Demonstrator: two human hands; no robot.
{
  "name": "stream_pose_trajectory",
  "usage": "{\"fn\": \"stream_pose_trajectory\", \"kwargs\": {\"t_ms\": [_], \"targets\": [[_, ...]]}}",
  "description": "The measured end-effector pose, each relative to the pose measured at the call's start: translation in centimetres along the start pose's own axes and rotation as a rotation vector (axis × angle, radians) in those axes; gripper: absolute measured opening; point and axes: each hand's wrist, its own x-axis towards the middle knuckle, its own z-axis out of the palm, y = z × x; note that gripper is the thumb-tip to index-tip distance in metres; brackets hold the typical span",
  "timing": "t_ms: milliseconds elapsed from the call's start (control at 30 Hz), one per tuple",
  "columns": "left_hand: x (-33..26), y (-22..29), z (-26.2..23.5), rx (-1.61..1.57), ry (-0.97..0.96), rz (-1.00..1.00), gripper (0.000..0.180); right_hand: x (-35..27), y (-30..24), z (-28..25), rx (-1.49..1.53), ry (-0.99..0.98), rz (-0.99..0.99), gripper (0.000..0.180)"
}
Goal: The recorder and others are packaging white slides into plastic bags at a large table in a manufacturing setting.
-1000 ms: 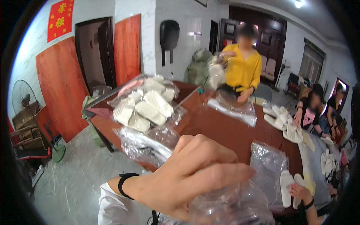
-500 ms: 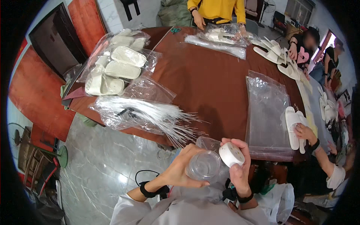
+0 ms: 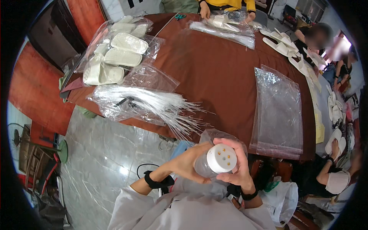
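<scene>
Close in front of my body, my left hand (image 3: 188, 163) is wrapped round a clear plastic jar (image 3: 201, 165). A round white lid (image 3: 221, 158) with several small holes, some of them orange-brown inside, sits over the jar's mouth. My right hand (image 3: 239, 163) grips the lid's edge, fingers over the far side and thumb on the near side. Whether the lid is screwed down cannot be told. Behind both hands, a piece of clear plastic film (image 3: 214, 134) shows at the table's edge.
On the brown-covered table (image 3: 214, 80) lie a bundle of white ties (image 3: 153, 101), bagged white slippers (image 3: 122, 56) and a stack of clear bags (image 3: 278, 111). Another person (image 3: 230, 4) handles a bag across the table. More people work with slippers at the right. A white plastic bag (image 3: 281, 201) hangs near my right arm.
My right hand has brought the lid left onto the jar's mouth, which was uncovered before. At the right, another person's hand and a pair of slippers have moved away from the clear bags.
</scene>
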Motion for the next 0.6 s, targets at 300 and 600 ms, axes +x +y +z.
{"fn": "stream_pose_trajectory", "kwargs": {"t_ms": [300,600], "targets": [[0.2,-0.1,1.5,0.358,0.245,-0.032,0.074,-0.4,1.7,0.1,-0.198,0.237,0.033,0.102],[-0.3,-0.2,1.4,0.425,0.271,-0.105,0.075,-0.9,1.3,-0.4,-0.119,0.185,0.041,0.090]]}}
